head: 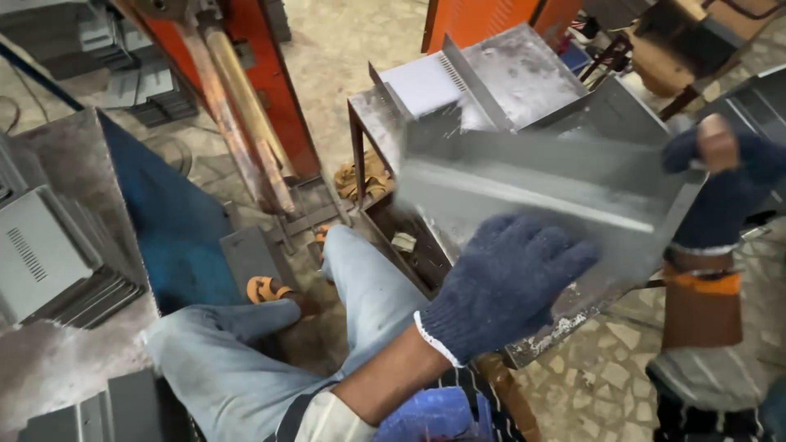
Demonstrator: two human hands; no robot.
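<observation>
A grey folded sheet-metal panel [532,192], blurred by motion, is held over a small metal work table [372,110]. My left hand [503,282], in a dark blue knitted glove, lies on the panel's near edge with fingers curled onto it. Wearing the same kind of glove and a brown and orange forearm guard, my right hand [720,176] grips the panel's right end, and a bare fingertip shows through the glove. More bent metal panels [516,69] lie on the table behind it.
My legs in light jeans [246,344] and an orange sandal [266,288] are at lower left. An orange machine frame with a rusty bar [246,106] stands behind. Grey vented metal covers [37,254] are stacked at left beside a blue sheet [172,229]. The floor is stone tile.
</observation>
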